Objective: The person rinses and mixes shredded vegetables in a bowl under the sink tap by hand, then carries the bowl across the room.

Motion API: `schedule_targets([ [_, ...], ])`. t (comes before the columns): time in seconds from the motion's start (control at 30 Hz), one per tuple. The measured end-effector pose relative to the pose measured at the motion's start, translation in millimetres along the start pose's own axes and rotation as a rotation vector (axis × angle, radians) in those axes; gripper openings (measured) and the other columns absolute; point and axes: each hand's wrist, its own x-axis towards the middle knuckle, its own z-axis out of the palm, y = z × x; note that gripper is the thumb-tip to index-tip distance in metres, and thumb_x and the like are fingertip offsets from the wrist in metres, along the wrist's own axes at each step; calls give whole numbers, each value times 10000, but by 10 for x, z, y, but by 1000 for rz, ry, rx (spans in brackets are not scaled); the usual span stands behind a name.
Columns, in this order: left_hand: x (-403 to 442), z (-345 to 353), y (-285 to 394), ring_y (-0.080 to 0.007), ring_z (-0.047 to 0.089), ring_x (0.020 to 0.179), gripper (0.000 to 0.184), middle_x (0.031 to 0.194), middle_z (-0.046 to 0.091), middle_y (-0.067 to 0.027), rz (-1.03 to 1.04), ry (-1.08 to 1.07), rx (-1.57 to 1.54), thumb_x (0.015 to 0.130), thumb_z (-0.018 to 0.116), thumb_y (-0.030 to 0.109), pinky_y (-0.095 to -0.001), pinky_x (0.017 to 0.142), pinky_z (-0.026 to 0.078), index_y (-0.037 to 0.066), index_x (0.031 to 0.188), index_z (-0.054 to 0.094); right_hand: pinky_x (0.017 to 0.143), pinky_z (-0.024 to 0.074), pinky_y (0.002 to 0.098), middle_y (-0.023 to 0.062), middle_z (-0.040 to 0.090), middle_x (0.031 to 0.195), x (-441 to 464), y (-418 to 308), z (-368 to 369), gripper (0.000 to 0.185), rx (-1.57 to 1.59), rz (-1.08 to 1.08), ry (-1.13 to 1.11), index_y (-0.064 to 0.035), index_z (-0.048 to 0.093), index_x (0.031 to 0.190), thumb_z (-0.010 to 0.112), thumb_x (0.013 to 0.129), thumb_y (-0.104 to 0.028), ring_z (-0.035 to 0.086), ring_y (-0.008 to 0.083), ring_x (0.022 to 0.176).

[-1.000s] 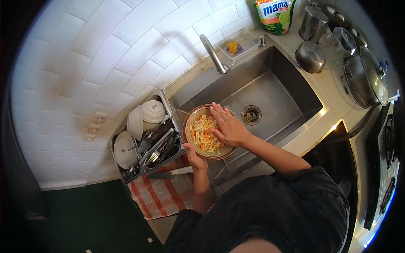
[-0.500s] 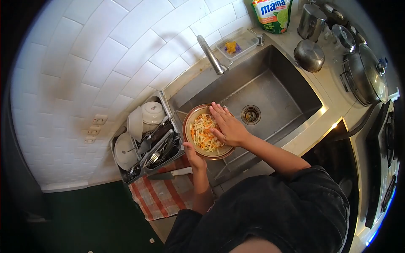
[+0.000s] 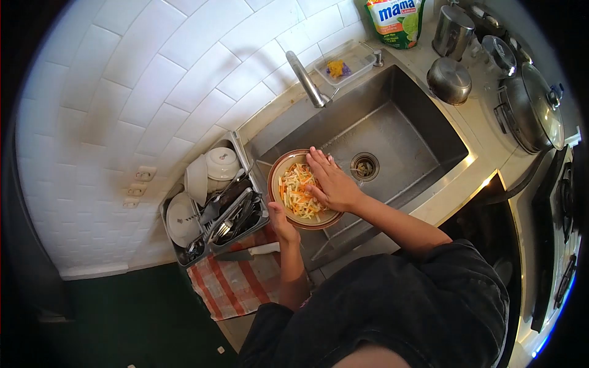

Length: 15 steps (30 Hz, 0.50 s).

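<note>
A brown-rimmed bowl (image 3: 274, 181) of shredded vegetables (image 3: 299, 191), pale and orange strips, is held above the left part of the sink. My left hand (image 3: 284, 224) grips its lower left rim, thumb on the outside edge and the other fingers hidden beneath. My right hand (image 3: 334, 183) lies flat across the bowl's right side, fingers stretched out over the rim and the thumb against the shreds. A knife (image 3: 265, 249) with a white handle rests on the striped cloth just below my left hand.
A steel sink (image 3: 417, 138) with a drain (image 3: 364, 167) and tap (image 3: 307, 83) surrounds the bowl. On the left stands a dish rack (image 3: 236, 238) with crockery and cutlery. Pots (image 3: 450, 81), a soap pouch (image 3: 396, 24) and a plastic tray (image 3: 362, 61) line the counter.
The bowl has shifted very slightly right and tilted a little, with both hands moving along with it. The shreds sit a little differently against my right thumb.
</note>
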Motion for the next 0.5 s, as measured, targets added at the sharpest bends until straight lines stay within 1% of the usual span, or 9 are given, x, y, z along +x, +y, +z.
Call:
schedule_targets([
  [0.03,0,18,10,-259,504,1144,656,1288,445,-165,1,-9,1,940,309,518,-371,935,432,-21,1315,330,1105,165,451,235,149,1470,1,5,-2,685,-4,1,-2,16,175,1408,420,923,-402,175,360,1363],
  [0.13,-1,117,41,-199,481,1088,553,1177,473,-108,59,27,47,959,317,483,-328,948,367,0,1208,420,1104,164,454,241,144,1469,5,5,-18,683,-11,3,-7,17,176,1407,415,925,-404,174,363,1363],
  [0.23,9,91,24,-199,486,1069,540,1167,473,-108,52,44,88,961,317,479,-322,937,370,0,1183,432,1103,163,456,248,140,1468,6,4,-18,684,-1,6,-14,25,179,1403,414,925,-404,170,372,1362],
  [0.33,10,64,-8,-197,492,1049,535,1158,478,-107,63,60,119,961,324,476,-319,923,377,-2,1174,436,1103,158,453,260,135,1464,1,-16,-2,689,-3,8,-6,37,180,1399,414,924,-404,164,384,1360],
  [0.43,-3,66,-32,-199,492,1065,540,1165,482,-107,59,81,83,961,329,474,-323,932,377,-3,1193,431,1105,151,449,278,130,1458,2,-40,-3,702,-5,3,-1,52,178,1394,414,922,-410,156,395,1359],
  [0.5,-18,107,-23,-210,493,1089,556,1194,480,-120,80,74,3,960,327,474,-333,945,379,-9,1221,417,1106,149,446,289,126,1454,10,-51,-9,715,-21,-4,-3,62,177,1391,413,919,-421,153,399,1359],
])
